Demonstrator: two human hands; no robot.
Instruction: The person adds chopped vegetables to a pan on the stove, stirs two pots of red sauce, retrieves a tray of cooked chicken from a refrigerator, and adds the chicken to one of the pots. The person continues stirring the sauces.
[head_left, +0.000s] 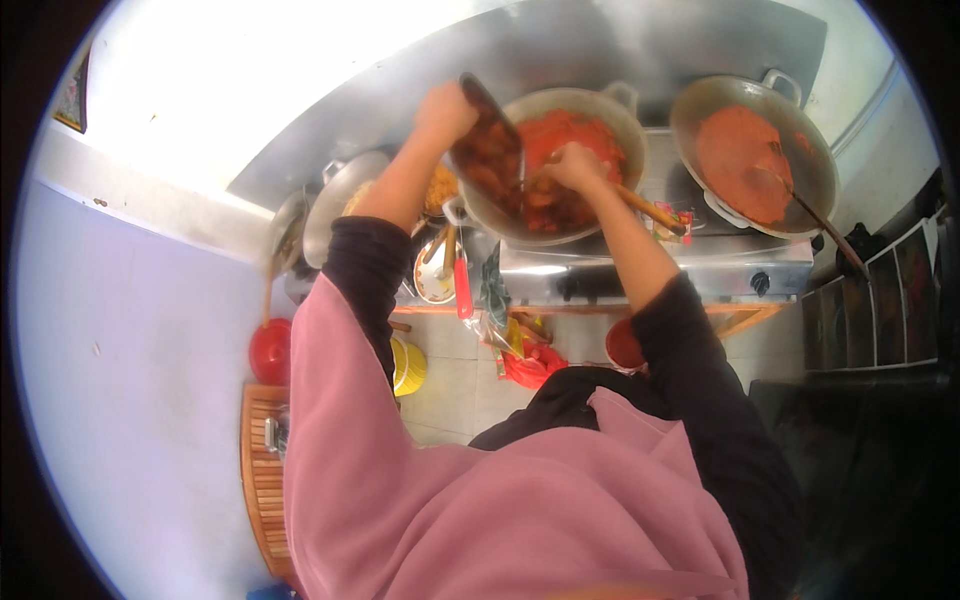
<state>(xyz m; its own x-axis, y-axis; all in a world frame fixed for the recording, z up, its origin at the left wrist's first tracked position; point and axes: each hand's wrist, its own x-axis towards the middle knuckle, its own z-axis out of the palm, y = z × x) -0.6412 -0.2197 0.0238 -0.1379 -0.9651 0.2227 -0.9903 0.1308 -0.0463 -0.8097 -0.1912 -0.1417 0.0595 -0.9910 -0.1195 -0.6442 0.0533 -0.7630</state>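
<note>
My left hand (446, 114) grips the far side of a dark container (486, 100), which is tipped over the middle wok (636, 142). Dark brown chunks of food (491, 161) lie in the container and at its lower edge, above the wok. Bright red sauce (574, 131) covers much of the wok's inside, with more brown pieces near the front. Over the sauce, my right hand (577, 169) has its fingers bent beside the container's lower rim; whether they hold anything is unclear. Below the right wrist, a wooden utensil handle (649, 206) sticks out across the wok's rim.
To the right, a second wok (814, 172) contains orange-red sauce (739, 157) and a long-handled ladle (829, 229). A metal pan (319, 217) stands left. Along the steel stove (540, 262) are a patterned bowl (431, 285) and a red-handled utensil (463, 289). A yellow bucket (409, 367) sits on the floor.
</note>
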